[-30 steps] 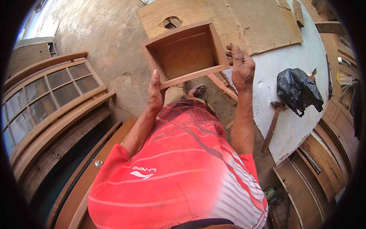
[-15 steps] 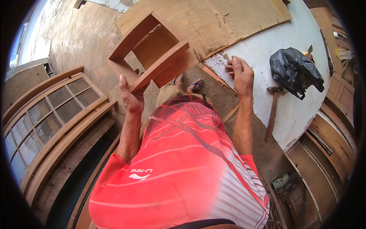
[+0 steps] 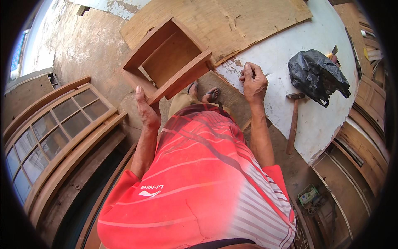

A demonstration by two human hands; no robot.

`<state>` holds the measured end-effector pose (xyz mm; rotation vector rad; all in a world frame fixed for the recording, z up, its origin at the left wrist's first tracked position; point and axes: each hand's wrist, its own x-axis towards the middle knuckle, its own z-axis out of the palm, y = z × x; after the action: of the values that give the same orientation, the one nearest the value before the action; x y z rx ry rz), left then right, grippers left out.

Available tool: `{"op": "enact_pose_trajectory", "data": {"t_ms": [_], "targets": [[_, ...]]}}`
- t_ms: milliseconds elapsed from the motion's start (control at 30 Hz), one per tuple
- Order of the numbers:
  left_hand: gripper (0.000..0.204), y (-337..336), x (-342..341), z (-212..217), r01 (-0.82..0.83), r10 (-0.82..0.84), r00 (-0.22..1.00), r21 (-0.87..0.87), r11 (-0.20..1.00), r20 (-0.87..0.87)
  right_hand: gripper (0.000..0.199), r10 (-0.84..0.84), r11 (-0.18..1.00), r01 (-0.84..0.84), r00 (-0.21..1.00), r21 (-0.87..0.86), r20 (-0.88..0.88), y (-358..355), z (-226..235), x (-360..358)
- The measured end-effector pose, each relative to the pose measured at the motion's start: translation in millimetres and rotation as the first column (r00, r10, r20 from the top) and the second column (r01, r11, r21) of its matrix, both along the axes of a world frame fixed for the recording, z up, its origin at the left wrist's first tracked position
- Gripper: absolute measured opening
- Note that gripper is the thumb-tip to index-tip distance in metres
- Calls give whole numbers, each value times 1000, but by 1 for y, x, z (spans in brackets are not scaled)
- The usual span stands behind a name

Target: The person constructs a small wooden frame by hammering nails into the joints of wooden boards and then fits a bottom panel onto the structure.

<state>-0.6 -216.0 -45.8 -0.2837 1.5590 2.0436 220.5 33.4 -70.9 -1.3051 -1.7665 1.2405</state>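
Observation:
My left hand [image 3: 148, 111] grips a reddish-brown wooden drawer box [image 3: 180, 77] at its near left corner, with the thumb up along the side. The box is tilted in the air, its hollow facing me, and a brown panel shows inside with a gap along one edge. To the right of the box, apart from it, my right hand [image 3: 254, 83] is raised above a white board [image 3: 277, 54]. Its fingers are curled against the thumb; anything small between them cannot be made out.
On the white board lie a crumpled black plastic bag [image 3: 315, 74] and a hammer [image 3: 293, 120] with a wooden handle. A plywood sheet [image 3: 265, 18] covers its far part. At left leans a wooden window frame [image 3: 58, 122] with several panes. Wooden panels [image 3: 358, 153] stand at right.
The drawer box has shifted slightly right and turned a little in my left hand, so more of its inner panel shows. My right hand has moved slightly left.

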Motion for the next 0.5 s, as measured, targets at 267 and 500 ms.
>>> {"op": "enact_pose_trajectory", "data": {"t_ms": [267,500], "targets": [[31,-23,-4,-27,194,-193,979,11,981,-67,72,271,958,-269,962,105,-11,-7,36,-29],[50,9,16,21,190,-190,981,16,982,24,93,447,893,-445,894,69,-28,-24,26,-54]]}}
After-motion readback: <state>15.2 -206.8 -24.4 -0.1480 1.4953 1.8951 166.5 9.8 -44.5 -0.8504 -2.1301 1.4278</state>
